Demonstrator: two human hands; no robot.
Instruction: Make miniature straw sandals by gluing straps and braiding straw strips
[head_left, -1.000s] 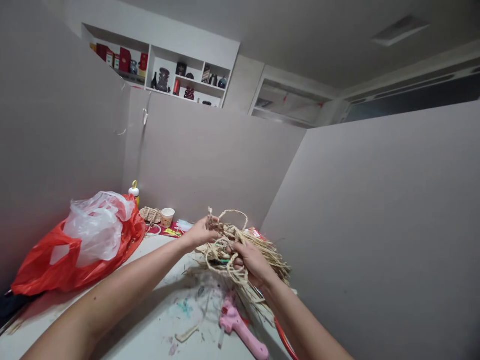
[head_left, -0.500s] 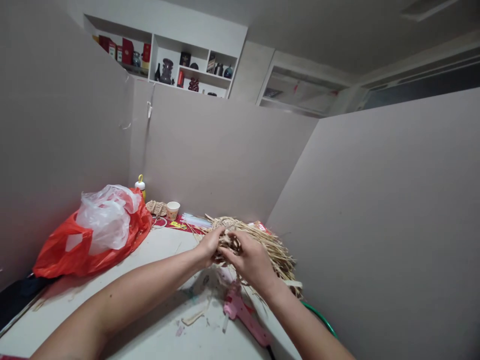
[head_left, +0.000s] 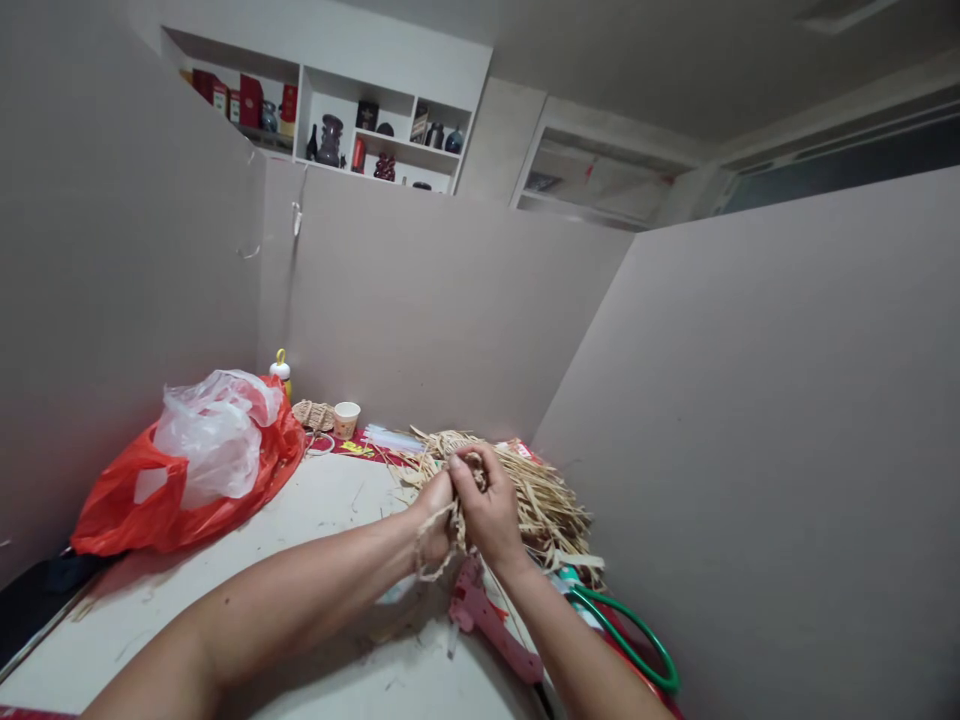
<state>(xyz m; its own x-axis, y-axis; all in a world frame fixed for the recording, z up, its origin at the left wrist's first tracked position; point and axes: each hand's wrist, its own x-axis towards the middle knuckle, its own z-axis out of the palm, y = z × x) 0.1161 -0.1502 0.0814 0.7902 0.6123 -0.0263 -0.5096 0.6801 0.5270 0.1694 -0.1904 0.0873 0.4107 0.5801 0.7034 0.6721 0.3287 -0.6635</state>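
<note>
Both hands meet over the white table (head_left: 315,520), closed around a twisted straw rope (head_left: 439,555). My left hand (head_left: 433,510) grips the rope from the left, and a loop of it hangs below the wrist. My right hand (head_left: 486,505) pinches the same rope from the right, fingers curled tight. Just behind the hands lies a loose pile of straw strands (head_left: 544,500). A pink glue gun (head_left: 487,625) lies on the table right under my right wrist.
A red plastic bag (head_left: 142,505) with a white bag (head_left: 214,435) on top fills the left of the table. At the back stand a small bottle (head_left: 281,370), a woven piece (head_left: 313,414) and a paper cup (head_left: 346,419). A green ring (head_left: 637,635) lies at the right. Grey partitions enclose the table.
The big loops of rope held up a second ago have been gathered in. Both hands have drawn close together and now clasp the bunched rope; the view has tilted down slightly.
</note>
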